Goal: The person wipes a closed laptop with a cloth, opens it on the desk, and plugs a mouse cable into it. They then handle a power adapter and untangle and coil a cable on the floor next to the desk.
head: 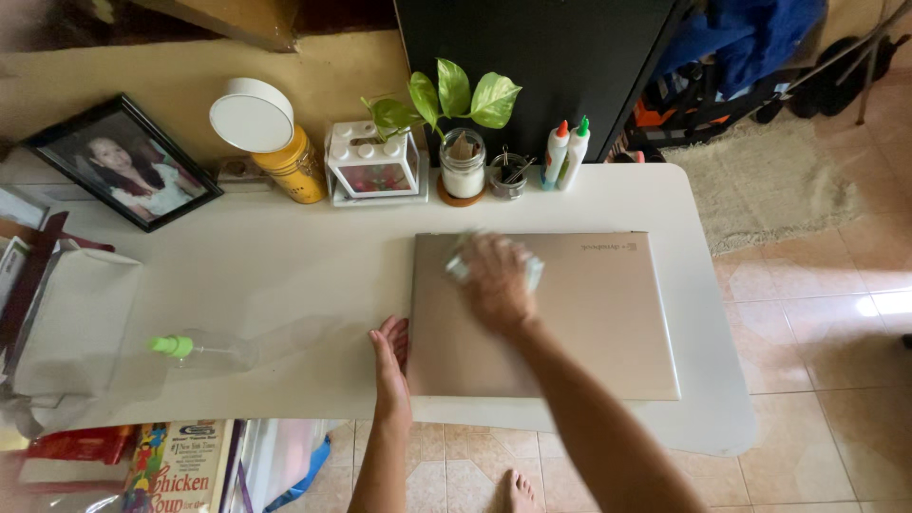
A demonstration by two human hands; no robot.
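A closed gold-coloured laptop [589,323] lies flat on the white table [285,275]. My right hand [496,283] presses a pale cloth [461,268] on the lid near its far left corner; the hand and cloth are blurred. My left hand [390,366] rests flat on the table with its fingers against the laptop's left edge, near the front corner. A clear spray bottle with a green nozzle [201,350] lies on its side to the left of that hand.
Along the wall stand a framed photo [122,163], a yellow tin with a white lid [274,142], a small white box [372,163], a jar with a leafy plant [463,157] and two glue bottles [564,152]. A white bag [66,313] sits at the left edge. Tiled floor [817,313] lies to the right.
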